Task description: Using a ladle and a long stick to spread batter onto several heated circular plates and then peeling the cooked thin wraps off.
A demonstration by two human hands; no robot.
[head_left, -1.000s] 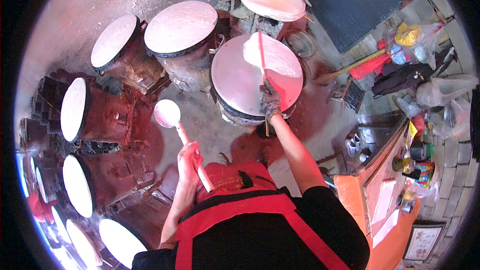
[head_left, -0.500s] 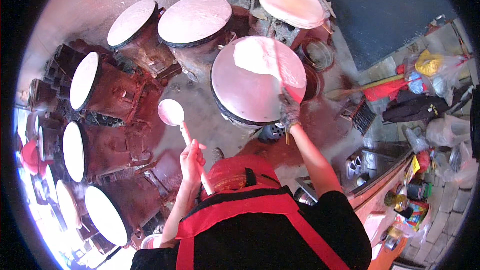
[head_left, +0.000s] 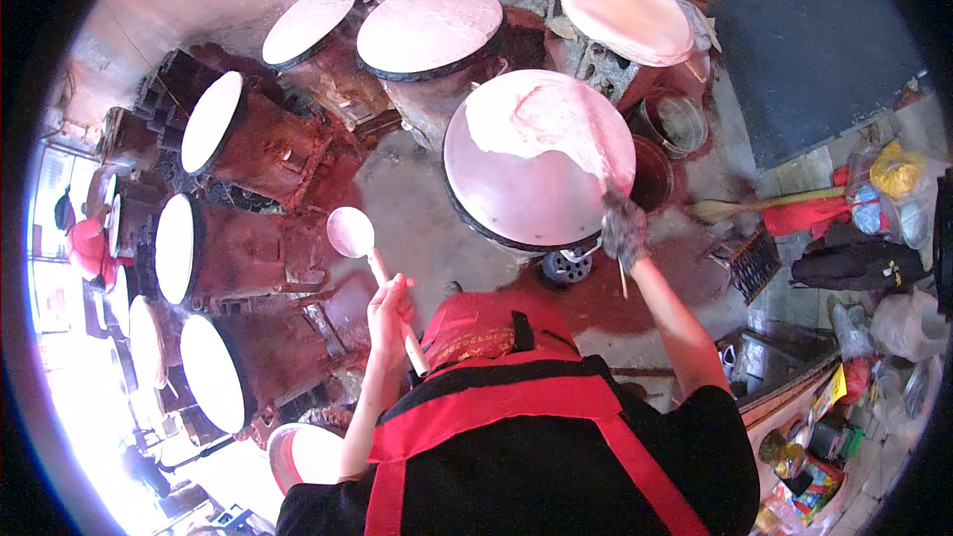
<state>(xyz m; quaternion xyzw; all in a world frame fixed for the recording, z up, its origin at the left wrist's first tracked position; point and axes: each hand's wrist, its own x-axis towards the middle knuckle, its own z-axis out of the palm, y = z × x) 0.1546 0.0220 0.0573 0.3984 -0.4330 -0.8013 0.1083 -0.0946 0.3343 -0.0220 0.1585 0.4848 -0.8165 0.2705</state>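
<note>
My left hand (head_left: 390, 313) is closed round the handle of a ladle (head_left: 350, 231), its pale round bowl raised above the floor left of the griddle. In a dark, dirty glove, my right hand (head_left: 623, 228) is at the lower right rim of a large round griddle (head_left: 516, 203). It grips a thin-handled spreader (head_left: 623, 283), whose handle end sticks out below the fist. The spreader's far part is blurred against the batter. White batter (head_left: 526, 119) covers the griddle's far and right portions in a curved band; the near left portion is bare grey metal.
More drum stoves with white-topped griddles (head_left: 430, 28) curve round to the left. A stack of flat round pancakes (head_left: 627, 15) lies at the far right. Buckets (head_left: 675, 124) stand beside my griddle. A white basin (head_left: 303, 457) is by my left elbow.
The batter now reaches further down the griddle's right side. My right hand has swung outward to the rim with the spreader. The whole view has shifted; the ladle stays raised.
</note>
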